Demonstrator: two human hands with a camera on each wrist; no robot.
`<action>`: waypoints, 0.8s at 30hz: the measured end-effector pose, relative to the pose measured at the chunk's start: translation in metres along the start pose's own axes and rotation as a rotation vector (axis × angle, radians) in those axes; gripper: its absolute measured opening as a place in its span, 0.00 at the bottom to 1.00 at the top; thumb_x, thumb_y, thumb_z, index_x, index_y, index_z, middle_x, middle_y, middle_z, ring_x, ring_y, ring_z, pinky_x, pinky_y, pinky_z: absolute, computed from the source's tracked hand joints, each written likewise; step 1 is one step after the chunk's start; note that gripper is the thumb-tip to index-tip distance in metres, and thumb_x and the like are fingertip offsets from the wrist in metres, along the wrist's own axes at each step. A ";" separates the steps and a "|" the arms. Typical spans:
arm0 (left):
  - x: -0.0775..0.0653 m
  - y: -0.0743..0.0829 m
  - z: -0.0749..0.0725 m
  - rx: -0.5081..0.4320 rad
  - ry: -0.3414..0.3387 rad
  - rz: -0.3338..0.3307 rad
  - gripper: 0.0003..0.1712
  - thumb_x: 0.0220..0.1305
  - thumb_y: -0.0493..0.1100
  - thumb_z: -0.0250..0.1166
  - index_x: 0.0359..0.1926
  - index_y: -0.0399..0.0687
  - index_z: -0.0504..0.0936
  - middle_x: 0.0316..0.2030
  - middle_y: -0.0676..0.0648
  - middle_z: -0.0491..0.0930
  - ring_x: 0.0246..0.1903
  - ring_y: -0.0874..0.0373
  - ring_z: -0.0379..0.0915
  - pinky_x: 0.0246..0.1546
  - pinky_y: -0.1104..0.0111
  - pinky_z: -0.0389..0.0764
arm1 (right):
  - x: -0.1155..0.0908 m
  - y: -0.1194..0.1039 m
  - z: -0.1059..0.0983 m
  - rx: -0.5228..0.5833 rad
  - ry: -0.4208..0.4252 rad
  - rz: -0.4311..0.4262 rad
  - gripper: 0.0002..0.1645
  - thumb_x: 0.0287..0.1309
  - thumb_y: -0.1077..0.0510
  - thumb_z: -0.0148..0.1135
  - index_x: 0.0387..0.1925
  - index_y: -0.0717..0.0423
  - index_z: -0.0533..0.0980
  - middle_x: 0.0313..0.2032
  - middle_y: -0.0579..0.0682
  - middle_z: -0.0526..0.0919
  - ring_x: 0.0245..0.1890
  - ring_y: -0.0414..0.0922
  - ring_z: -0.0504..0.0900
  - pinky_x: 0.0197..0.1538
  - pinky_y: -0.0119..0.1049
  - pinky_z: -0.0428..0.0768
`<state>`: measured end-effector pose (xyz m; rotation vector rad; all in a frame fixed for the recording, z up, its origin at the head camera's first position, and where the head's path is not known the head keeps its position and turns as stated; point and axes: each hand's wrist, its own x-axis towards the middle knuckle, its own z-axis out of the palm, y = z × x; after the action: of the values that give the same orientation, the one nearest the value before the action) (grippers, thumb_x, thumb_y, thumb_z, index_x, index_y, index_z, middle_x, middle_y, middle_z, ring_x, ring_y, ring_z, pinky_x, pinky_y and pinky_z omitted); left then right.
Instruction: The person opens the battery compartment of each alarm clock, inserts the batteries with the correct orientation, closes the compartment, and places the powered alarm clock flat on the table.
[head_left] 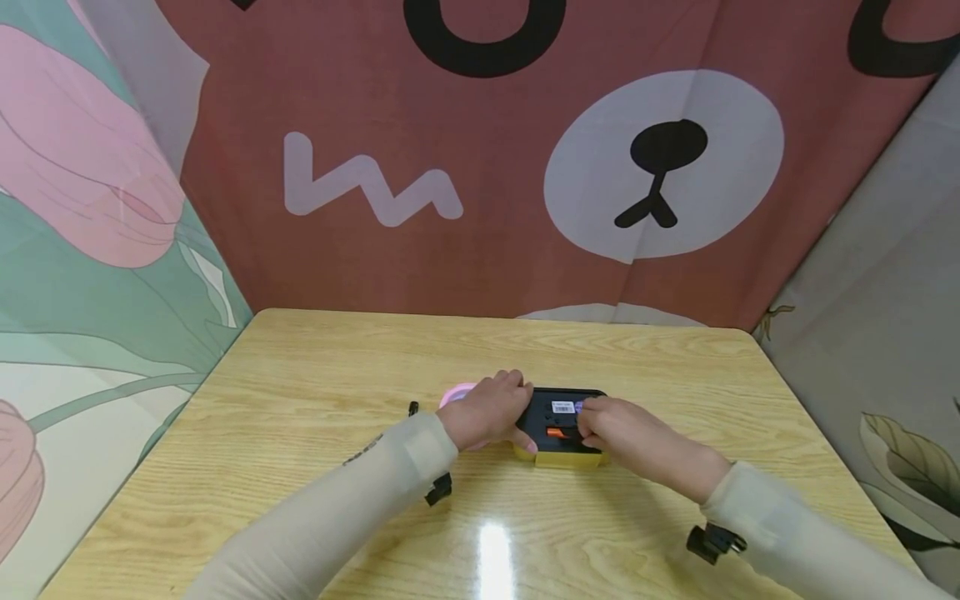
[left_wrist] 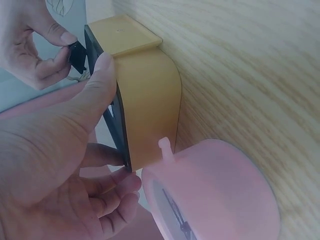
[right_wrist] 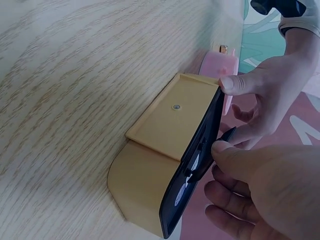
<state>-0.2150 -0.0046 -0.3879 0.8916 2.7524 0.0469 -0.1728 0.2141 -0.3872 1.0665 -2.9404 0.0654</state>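
A yellow block-shaped device with a black back panel (head_left: 537, 417) stands on the table with that panel facing up. My left hand (head_left: 487, 412) grips its left end, thumb on the near edge and fingers toward the far edge. With thumb and fingertips my right hand (head_left: 626, 429) pinches a small black battery cover (left_wrist: 77, 57) at the panel. An orange battery (head_left: 557, 432) shows in the panel's opening, next to a white barcode label (head_left: 562, 407). The device's yellow side (left_wrist: 150, 95) is plain; its underside is hidden.
Just left of the device stands a pink round alarm clock (left_wrist: 220, 185), partly behind my left hand in the head view. Both rest on a wood-grain table (head_left: 337, 358). A printed cloth (head_left: 510, 250) hangs behind the table's far edge.
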 end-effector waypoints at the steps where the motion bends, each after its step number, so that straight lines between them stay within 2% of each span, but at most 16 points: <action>1: 0.000 0.000 0.000 -0.002 0.000 0.001 0.56 0.50 0.71 0.71 0.73 0.46 0.68 0.59 0.47 0.73 0.50 0.57 0.67 0.53 0.66 0.75 | 0.001 -0.001 0.000 0.000 0.000 -0.002 0.11 0.55 0.60 0.75 0.25 0.49 0.78 0.28 0.40 0.76 0.29 0.35 0.72 0.34 0.33 0.78; 8: -0.001 0.000 0.000 -0.018 0.003 0.007 0.54 0.50 0.71 0.71 0.72 0.45 0.69 0.56 0.47 0.73 0.48 0.57 0.67 0.51 0.66 0.75 | 0.004 -0.003 0.001 -0.011 0.005 -0.005 0.10 0.55 0.59 0.74 0.26 0.49 0.79 0.29 0.41 0.78 0.30 0.35 0.74 0.36 0.34 0.80; 15: -0.001 0.000 -0.001 0.031 0.007 0.018 0.54 0.51 0.72 0.70 0.71 0.46 0.70 0.56 0.47 0.74 0.48 0.58 0.67 0.51 0.67 0.75 | 0.010 -0.006 0.002 -0.037 0.016 -0.015 0.10 0.56 0.59 0.74 0.26 0.50 0.79 0.28 0.42 0.77 0.29 0.37 0.74 0.35 0.35 0.79; 24: 0.001 0.000 0.001 0.076 0.008 0.018 0.55 0.51 0.74 0.68 0.71 0.45 0.70 0.58 0.47 0.73 0.49 0.57 0.68 0.52 0.67 0.76 | 0.019 -0.014 0.003 -0.054 -0.032 0.022 0.08 0.58 0.58 0.73 0.26 0.53 0.81 0.28 0.44 0.78 0.28 0.38 0.74 0.36 0.36 0.80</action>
<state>-0.2151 -0.0040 -0.3890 0.9383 2.7699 -0.0518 -0.1782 0.1914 -0.3889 1.0375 -2.9642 -0.0304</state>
